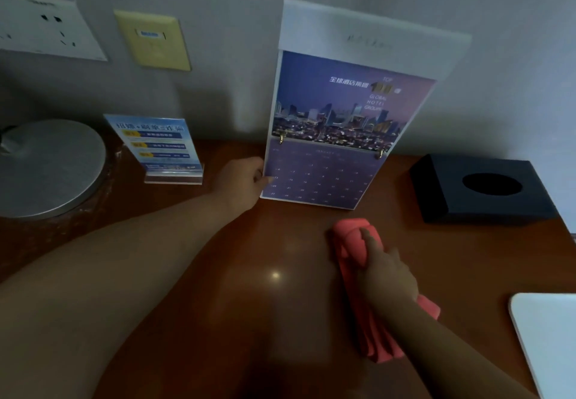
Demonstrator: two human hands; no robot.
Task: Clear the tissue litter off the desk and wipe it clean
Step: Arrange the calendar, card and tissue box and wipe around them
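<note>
A folded pink cloth (350, 244) lies on the brown wooden desk (255, 274), and my right hand (386, 274) presses down on it with fingers closed over the fabric. My left hand (240, 180) grips the lower left edge of a purple desk calendar (330, 136) that leans against the wall. The calendar's foot rests on the desk just beyond the cloth. No tissue litter shows on the desk surface.
A black tissue box (480, 189) sits at the right by the wall. A blue acrylic sign stand (159, 146) and a round metal lamp base (46, 165) stand at the left. A white flat object (548, 333) lies at the right edge. Wall sockets (43, 27) are above.
</note>
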